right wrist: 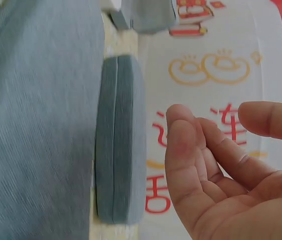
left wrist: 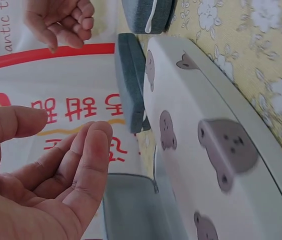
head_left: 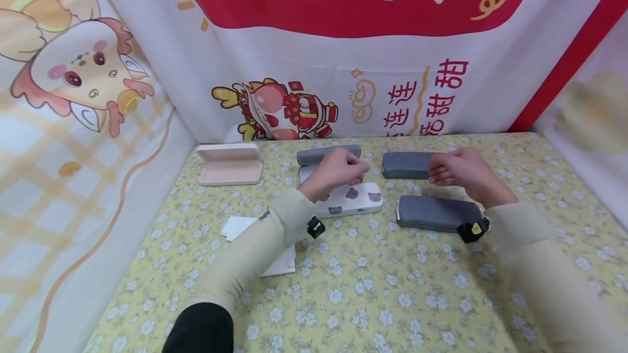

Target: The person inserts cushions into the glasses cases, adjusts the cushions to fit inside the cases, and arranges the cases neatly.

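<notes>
My left hand [head_left: 336,170] hovers over a white glasses case [head_left: 350,194] printed with grey bears, its fingers loosely bent with a gap to the thumb and nothing between them. Behind that hand stands an open grey glasses case [head_left: 319,155], lid raised and partly hidden. On the right, my right hand [head_left: 463,173] floats at the end of a closed grey glasses case [head_left: 403,165], overlapping it in the head view. Its fingers [right wrist: 181,150] also bend loosely, holding nothing. Nearer to me lies another closed grey case [head_left: 434,212], below the right hand.
An open pale pink glasses case [head_left: 230,174] sits at the back left. White folded cloths or papers [head_left: 240,226] lie partly under my left forearm. A flowered cloth [head_left: 343,298] covers the table, and printed fabric walls [head_left: 181,59] rise at the back and sides.
</notes>
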Tool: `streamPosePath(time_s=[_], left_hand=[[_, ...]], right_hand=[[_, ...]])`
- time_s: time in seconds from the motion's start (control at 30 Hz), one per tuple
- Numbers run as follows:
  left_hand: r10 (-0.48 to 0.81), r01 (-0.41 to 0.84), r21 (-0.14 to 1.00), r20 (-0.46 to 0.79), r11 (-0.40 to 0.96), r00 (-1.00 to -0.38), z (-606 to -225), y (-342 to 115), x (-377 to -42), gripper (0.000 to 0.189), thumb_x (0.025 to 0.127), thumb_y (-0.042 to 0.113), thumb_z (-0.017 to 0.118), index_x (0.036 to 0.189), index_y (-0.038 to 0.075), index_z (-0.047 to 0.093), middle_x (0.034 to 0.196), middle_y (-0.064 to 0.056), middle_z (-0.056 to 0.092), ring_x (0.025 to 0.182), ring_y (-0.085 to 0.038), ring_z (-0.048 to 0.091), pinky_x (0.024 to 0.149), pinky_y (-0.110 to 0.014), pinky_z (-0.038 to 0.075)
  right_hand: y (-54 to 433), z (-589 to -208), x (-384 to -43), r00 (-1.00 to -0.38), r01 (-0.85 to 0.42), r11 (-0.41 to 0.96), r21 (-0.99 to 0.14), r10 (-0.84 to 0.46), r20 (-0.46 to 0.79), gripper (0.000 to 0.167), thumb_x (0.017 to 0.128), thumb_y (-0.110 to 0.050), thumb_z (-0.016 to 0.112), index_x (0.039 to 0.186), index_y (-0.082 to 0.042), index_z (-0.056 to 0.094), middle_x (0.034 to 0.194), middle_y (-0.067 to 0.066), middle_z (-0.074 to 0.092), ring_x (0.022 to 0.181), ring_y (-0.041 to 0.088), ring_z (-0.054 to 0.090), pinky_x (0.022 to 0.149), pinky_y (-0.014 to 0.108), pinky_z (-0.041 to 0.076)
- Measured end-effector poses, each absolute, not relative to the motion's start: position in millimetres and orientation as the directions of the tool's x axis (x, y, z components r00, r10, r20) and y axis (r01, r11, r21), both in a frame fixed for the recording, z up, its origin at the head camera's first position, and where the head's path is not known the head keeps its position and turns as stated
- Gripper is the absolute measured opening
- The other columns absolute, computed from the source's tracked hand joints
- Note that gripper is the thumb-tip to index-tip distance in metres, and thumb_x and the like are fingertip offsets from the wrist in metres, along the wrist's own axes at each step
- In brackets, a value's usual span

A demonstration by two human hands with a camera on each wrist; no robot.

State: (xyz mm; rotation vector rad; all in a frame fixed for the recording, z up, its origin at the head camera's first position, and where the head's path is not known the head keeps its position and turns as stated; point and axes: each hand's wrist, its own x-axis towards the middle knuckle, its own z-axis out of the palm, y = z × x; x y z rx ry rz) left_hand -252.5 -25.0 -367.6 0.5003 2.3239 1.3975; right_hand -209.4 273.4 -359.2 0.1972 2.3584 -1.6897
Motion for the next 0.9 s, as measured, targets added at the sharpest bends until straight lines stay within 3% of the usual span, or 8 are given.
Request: streamPosePath(time_s=[0.1, 0.27, 0.57, 0.73, 0.9], left_hand=[[0.513, 0.135, 0.885, -0.129, 0.445, -0.848, -364.4, -34.1, -249.2, 0.031, 0.099, 0.028, 0.063, 0.087, 0.004, 0.079, 0.100, -0.009, 0.074, 0.091, -0.025, 0.071, 0.084, -0.041, 0.058], [0.503, 0.066, 0.899, -0.180, 0.433, -0.845, -359.5, -49.7, -243.3, 0.025, 0.098, 0.027, 0.064, 0.099, 0.007, 0.078, 0.107, -0.019, 0.071, 0.096, -0.031, 0.071, 0.085, -0.045, 0.058], [0.484, -0.057, 0.919, -0.257, 0.390, -0.836, -354.5, -70.6, -232.7, 0.025, 0.099, 0.020, 0.065, 0.109, -0.001, 0.074, 0.105, -0.023, 0.071, 0.094, -0.033, 0.071, 0.089, -0.049, 0.056], [0.481, -0.056, 0.921, -0.252, 0.386, -0.840, -351.8, -82.2, -228.4, 0.026, 0.099, 0.019, 0.065, 0.111, -0.002, 0.073, 0.108, -0.026, 0.069, 0.100, -0.041, 0.068, 0.091, -0.053, 0.054], [0.493, -0.054, 0.924, -0.252, 0.380, -0.833, -355.9, -98.1, -225.2, 0.029, 0.099, 0.019, 0.066, 0.115, -0.005, 0.071, 0.107, -0.025, 0.070, 0.098, -0.040, 0.069, 0.091, -0.051, 0.054]], right_hand=[[264.0, -359.1, -204.0, -0.965, 0.228, 0.335, -0.914, -0.051, -0.259, 0.052, 0.103, -0.028, 0.057, 0.126, 0.018, 0.055, 0.088, 0.009, 0.072, 0.082, 0.020, 0.072, 0.077, 0.036, 0.060], [245.9, -355.6, -198.2, -0.966, 0.208, 0.353, -0.912, -0.073, -0.248, 0.048, 0.102, -0.027, 0.059, 0.126, 0.015, 0.060, 0.093, 0.013, 0.073, 0.085, 0.024, 0.073, 0.082, 0.042, 0.059], [215.6, -354.5, -187.8, -0.968, 0.142, 0.343, -0.929, -0.147, -0.203, 0.035, 0.100, -0.016, 0.060, 0.114, 0.015, 0.067, 0.092, 0.016, 0.073, 0.082, 0.028, 0.073, 0.075, 0.039, 0.061], [196.3, -355.5, -182.5, -0.955, 0.130, 0.325, -0.937, -0.212, -0.206, 0.035, 0.101, -0.016, 0.059, 0.115, 0.015, 0.067, 0.096, 0.022, 0.072, 0.084, 0.032, 0.072, 0.078, 0.043, 0.060], [180.1, -358.3, -179.7, -0.943, 0.111, 0.328, -0.938, -0.264, -0.204, 0.037, 0.101, -0.019, 0.060, 0.113, 0.015, 0.067, 0.101, 0.027, 0.071, 0.087, 0.034, 0.071, 0.077, 0.041, 0.060]])
